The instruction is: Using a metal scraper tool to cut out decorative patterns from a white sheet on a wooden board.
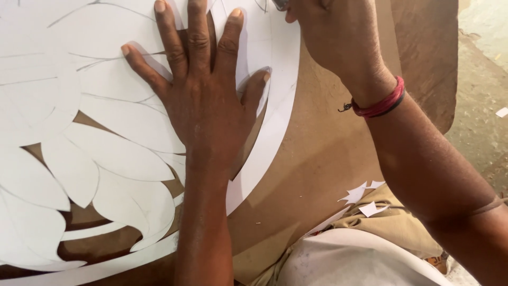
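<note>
My left hand (203, 100) is lying flat on the stencil (106, 148), palm down, fingers spread wide and released, gripping nothing. The fingertips are pointing away from me, and the thumb is resting just beside the inner edge of the stencil's curved outer band.

The stencil is a large white sheet cut with leaf shapes and marked with thin pencil lines. It is covering the left and centre of the view and is lying directly on the brown board (328, 159). Brown is showing through the cut-out gaps between the leaves. The curved band is running from the top centre down to the lower left.

My right hand (333, 37) is working at the top edge of the view, above the band. Its fingers are clenched around something dark and small, mostly cut off by the frame; I cannot tell what it is. A red thread band (382, 103) is sitting around that wrist.

Small white scraps (365, 198) are lying on my lap, at the lower edge of the board, under my right forearm. My tan garment (391, 225) and a pale cloth (349, 262) are showing below them. Bare concrete floor (479, 90) is lying to the right of the board, with one white scrap on it.
</note>
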